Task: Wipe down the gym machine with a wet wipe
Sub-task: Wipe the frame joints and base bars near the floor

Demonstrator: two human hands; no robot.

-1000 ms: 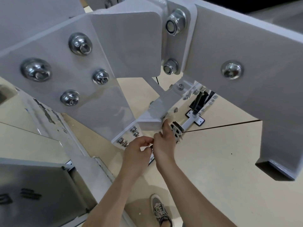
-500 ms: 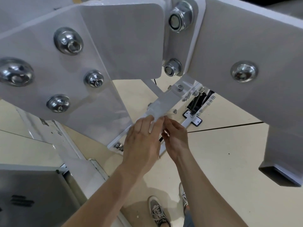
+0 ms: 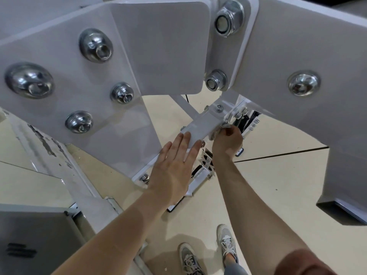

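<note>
- The white gym machine (image 3: 168,46) fills the upper half of the frame: broad flat plates meet at a joint in the upper centre, and a painted leg with chipped patches runs down the left side.
- The beige tiled floor (image 3: 278,175) shows beneath and between the plates, with a dark seam crossing at centre right.
- A grey metal housing (image 3: 35,235) sits in the lower left corner, with dark slots on its face.
- Two bare forearms reach up from the bottom edge towards the centre of the frame.
- The left hand (image 3: 172,169) lies flat with fingers straight and together. Its fingertips rest on the near end of a white rectangular bar (image 3: 200,128) and it holds nothing.
- The right hand (image 3: 228,143), just right of the bar, has its fingers curled in, pinching the wet wipe (image 3: 225,126).
- Only a small crumpled white edge of the wipe shows above the knuckles, pressed against the machine at the bar's right edge, just right of centre.
- Domed chrome bolts (image 3: 29,80) stud the left plate, and hex nuts (image 3: 228,16) stand on the central joint.
- Two grey sneakers (image 3: 189,259) stand on the floor at the bottom centre.
- A small white label with black marks (image 3: 207,159) hangs between the two wrists.
</note>
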